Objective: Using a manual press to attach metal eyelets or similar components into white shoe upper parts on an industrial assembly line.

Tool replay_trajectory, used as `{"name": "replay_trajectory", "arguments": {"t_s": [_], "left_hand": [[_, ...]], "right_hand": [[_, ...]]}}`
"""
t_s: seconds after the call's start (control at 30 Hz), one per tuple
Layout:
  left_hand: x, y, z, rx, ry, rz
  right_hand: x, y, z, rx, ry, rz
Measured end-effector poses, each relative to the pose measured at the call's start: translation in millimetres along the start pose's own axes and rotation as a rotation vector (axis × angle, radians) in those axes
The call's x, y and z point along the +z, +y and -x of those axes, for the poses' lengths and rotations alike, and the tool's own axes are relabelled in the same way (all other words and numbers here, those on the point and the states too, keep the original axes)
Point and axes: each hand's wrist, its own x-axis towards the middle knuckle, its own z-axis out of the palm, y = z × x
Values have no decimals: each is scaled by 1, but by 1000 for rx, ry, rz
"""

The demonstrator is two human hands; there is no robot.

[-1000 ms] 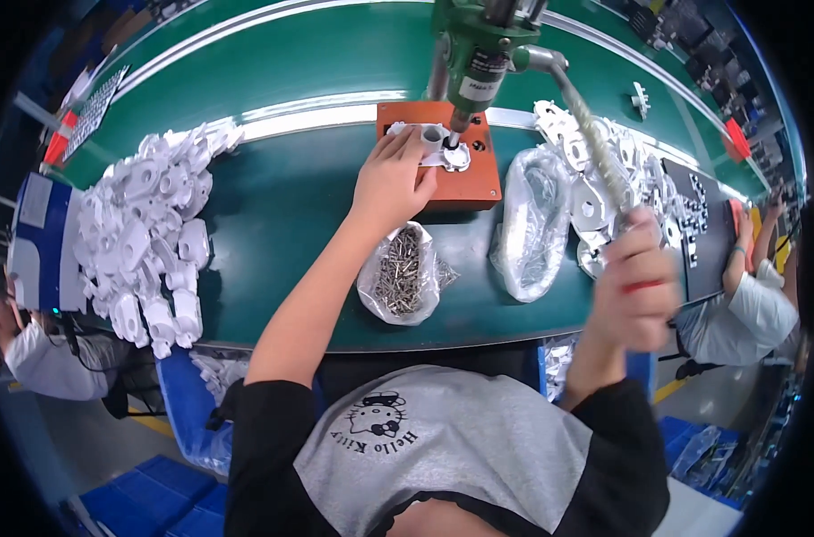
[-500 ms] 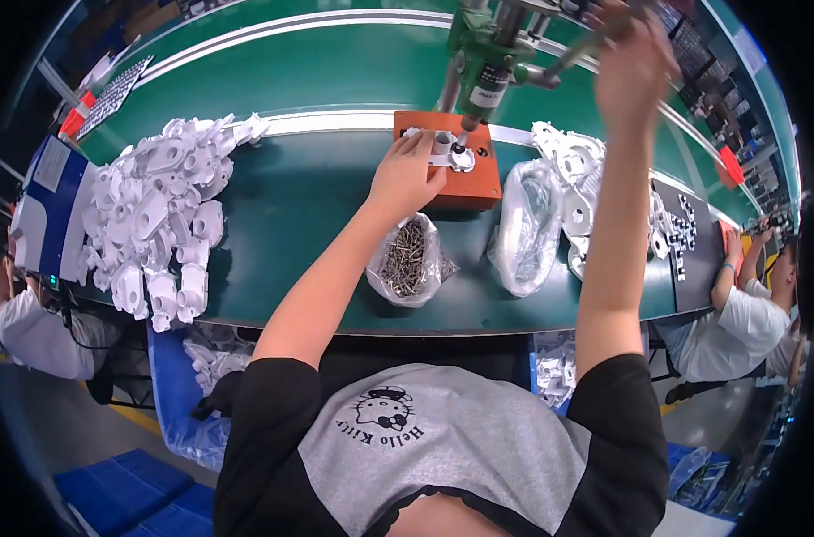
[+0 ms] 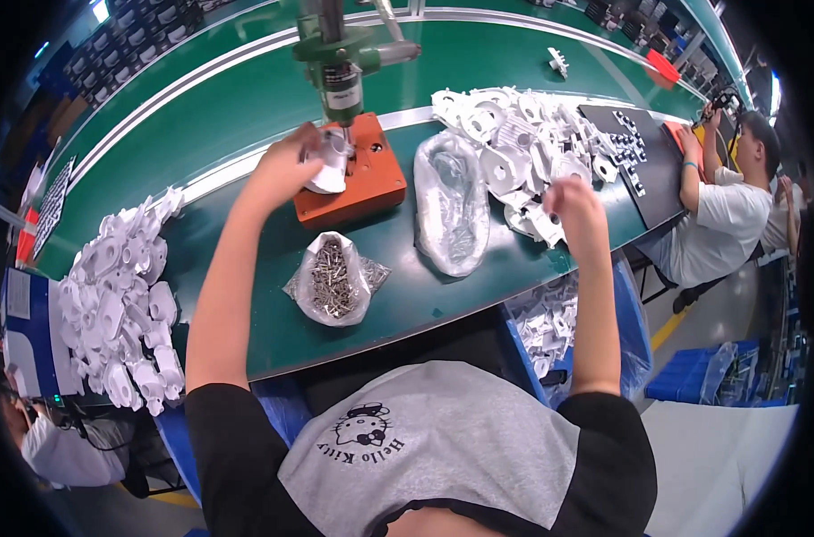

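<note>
My left hand [image 3: 286, 167] is closed on a white plastic part [image 3: 329, 174], tilted over the left side of the orange fixture block [image 3: 382, 177]. Above the block stands a green hand press [image 3: 340, 49], its tip close beside that part. Off to the right, my right hand [image 3: 579, 215] hovers at the near edge of a heap of white plastic parts [image 3: 514, 148]. Its fingers look bent and slightly blurred, so whether they hold anything cannot be made out.
A clear bag of screws [image 3: 334, 285] sits nearer me, with a clear plastic bag [image 3: 452, 210] to its right. More white parts [image 3: 120, 309] are piled at the left. Small black-and-white pieces lie on a dark mat [image 3: 635, 166]. Beyond it sits a co-worker [image 3: 738, 183].
My right hand has let go of the press lever and come down to the right heap. My left hand has lifted the white part from the block. The view has turned right.
</note>
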Motion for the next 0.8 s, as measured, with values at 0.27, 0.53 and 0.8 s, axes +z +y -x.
{"name": "replay_trajectory", "arguments": {"t_s": [0.27, 0.53, 0.8], "left_hand": [[-25, -53, 10, -564, 277, 712], [-28, -39, 62, -419, 213, 513], [-55, -46, 258, -616, 597, -315]], "right_hand": [[-23, 42, 131, 90, 506, 141], [-2, 43, 93, -188, 439, 878], [3, 77, 72, -160, 341, 1455]]}}
